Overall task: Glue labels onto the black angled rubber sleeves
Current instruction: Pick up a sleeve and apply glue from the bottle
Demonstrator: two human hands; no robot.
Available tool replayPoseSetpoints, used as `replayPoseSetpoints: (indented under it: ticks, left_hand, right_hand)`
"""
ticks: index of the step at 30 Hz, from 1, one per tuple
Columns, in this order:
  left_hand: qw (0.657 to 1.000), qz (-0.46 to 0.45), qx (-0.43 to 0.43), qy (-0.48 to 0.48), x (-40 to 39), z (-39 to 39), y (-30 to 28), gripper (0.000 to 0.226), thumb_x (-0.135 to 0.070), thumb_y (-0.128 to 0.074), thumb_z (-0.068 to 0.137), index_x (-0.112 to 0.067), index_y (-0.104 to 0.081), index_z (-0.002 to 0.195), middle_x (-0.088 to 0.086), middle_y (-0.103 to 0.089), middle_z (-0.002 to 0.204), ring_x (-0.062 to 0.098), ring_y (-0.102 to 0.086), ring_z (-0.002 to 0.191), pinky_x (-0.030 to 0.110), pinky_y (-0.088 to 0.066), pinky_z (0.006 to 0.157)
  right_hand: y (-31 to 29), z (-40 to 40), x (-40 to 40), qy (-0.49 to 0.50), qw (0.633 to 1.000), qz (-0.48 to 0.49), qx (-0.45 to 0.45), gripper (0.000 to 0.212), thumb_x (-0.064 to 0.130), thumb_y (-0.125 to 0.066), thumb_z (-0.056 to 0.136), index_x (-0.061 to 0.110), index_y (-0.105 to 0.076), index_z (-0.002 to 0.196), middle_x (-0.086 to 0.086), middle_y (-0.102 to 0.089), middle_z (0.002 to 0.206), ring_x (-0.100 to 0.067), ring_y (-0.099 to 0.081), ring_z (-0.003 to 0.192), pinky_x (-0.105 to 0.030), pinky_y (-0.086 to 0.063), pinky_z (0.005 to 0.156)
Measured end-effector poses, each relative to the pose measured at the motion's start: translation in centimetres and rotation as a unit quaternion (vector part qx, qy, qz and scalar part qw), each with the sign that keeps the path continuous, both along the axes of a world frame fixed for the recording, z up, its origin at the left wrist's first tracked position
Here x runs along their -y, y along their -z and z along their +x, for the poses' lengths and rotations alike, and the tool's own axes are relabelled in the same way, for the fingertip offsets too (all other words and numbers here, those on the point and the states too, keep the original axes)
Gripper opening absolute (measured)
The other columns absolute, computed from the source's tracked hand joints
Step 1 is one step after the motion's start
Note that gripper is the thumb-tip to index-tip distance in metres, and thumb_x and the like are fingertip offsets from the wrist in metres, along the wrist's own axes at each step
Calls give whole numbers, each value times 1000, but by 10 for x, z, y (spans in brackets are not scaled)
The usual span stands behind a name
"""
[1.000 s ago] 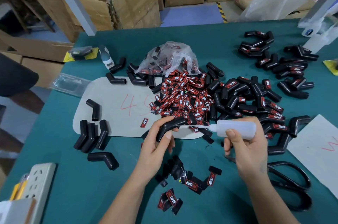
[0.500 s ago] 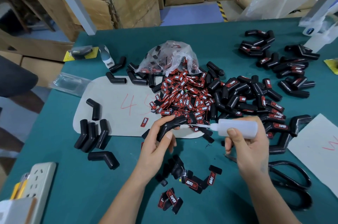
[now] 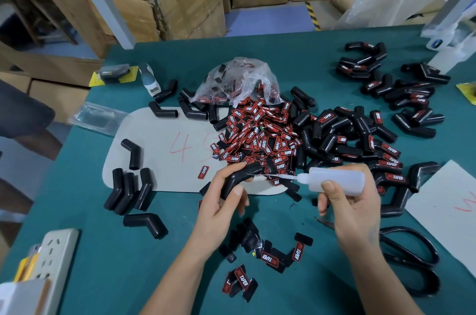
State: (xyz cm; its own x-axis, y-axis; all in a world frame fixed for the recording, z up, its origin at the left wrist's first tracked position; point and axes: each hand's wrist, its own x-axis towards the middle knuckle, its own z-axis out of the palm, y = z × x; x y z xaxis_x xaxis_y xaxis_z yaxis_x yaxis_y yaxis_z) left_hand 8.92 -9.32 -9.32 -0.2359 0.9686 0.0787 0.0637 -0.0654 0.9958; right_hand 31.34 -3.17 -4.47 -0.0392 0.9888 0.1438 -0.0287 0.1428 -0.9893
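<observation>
Broadly, work is midway: at the left of the counter (image 3: pixel 283 52) a cluster of unlabelled sleeves (image 3: pixel 128 191) lies bare on and beside the grey card (image 3: pixel 164 144), awaiting labels. At centre, the left hand (image 3: pixel 224 201) grips one bare sleeve (image 3: pixel 240 177), fingers curled round it, before the loose label heap (image 3: pixel 260 137). The right hand (image 3: pixel 353 201) clasps the glue bottle (image 3: pixel 337 182), its nozzle tip at the sleeve's upper arm; gluing appears in hand, label not yet applied. Rightward, labelled sleeves (image 3: pixel 381 157) lie piled, judged finished
</observation>
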Motion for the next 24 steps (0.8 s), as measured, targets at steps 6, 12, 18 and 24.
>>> replayPoseSetpoints:
  ticks: [6, 12, 18, 24]
  left_hand:
    - [1000, 0, 1, -3, 0, 0, -1, 36, -35, -55, 106, -37, -57, 142, 0, -65, 84, 19, -61, 78, 28, -54, 70]
    - [1000, 6, -1, -6, 0, 1, -5, 35, -34, -55, 105, -42, -59, 139, -1, -65, 85, 16, -60, 76, 24, -53, 70]
    - [1000, 9, -1, -5, 1, 1, -6, 35, -34, -55, 105, -43, -59, 138, 0, -65, 86, 16, -60, 76, 23, -52, 71]
    - [1000, 3, -6, -5, 1, 1, -4, 35, -36, -55, 105, -42, -57, 139, -2, -65, 87, 17, -61, 77, 25, -53, 71]
  right_hand:
    - [0, -2, 2, -7, 1000, -1, -7, 14, 40, -70, 88, 33, -60, 94, -9, -63, 68, -14, -56, 50, -25, -49, 48]
    - [-1, 1, 1, 4, 1000, 10, -2, 11, 40, -69, 87, 39, -59, 91, -6, -62, 62, -14, -54, 48, -23, -45, 47]
    - [-1, 0, 0, 5, 1000, 17, -5, 11, 39, -70, 87, 40, -60, 92, 0, -65, 70, -12, -56, 48, -21, -47, 48]
    - [-1, -1, 1, 1, 1000, 9, -5, 12, 40, -70, 86, 40, -60, 91, -4, -63, 65, -13, -56, 49, -21, -47, 49]
